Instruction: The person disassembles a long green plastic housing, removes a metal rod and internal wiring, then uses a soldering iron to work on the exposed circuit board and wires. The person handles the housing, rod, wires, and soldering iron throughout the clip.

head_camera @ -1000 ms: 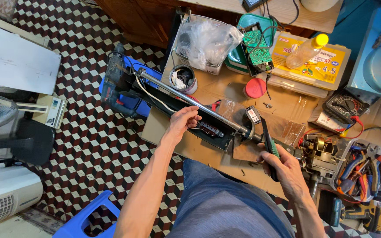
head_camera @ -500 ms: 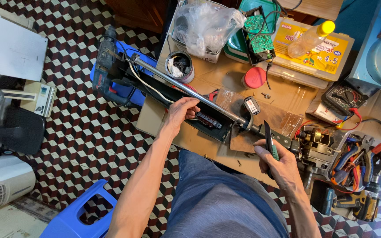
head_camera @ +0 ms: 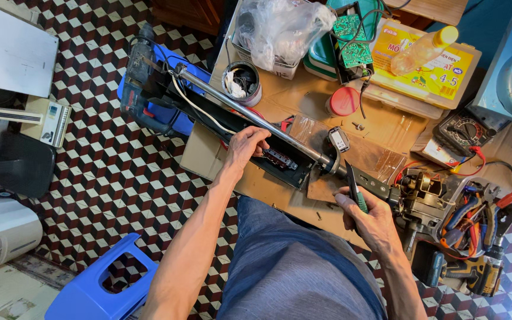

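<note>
We see the left hand (head_camera: 249, 147) near the middle of the frame, its fingers curled down onto the open black housing (head_camera: 241, 137) and touching the small switch block (head_camera: 280, 159) inside it. The right hand (head_camera: 370, 220) sits lower right of centre, its fingers closed around the green handles of a pair of pliers (head_camera: 352, 188), whose dark tips point up the frame toward the metal tube (head_camera: 250, 115).

The tube and housing run as one long piece on a diagonal, from the upper left of the frame, where the tube's end lies by the blue drill (head_camera: 143, 89), down to the lower right, where it meets the motor (head_camera: 425, 198). That is the long axis we judge any move must follow. The switch block lies just right of the left fingertips, along the same diagonal, so the left hand is the nearer one; the plier tips stand a little apart, lower right of it, close to the tube's joint.

All of this rests on the cardboard-covered bench (head_camera: 386, 127).
</note>
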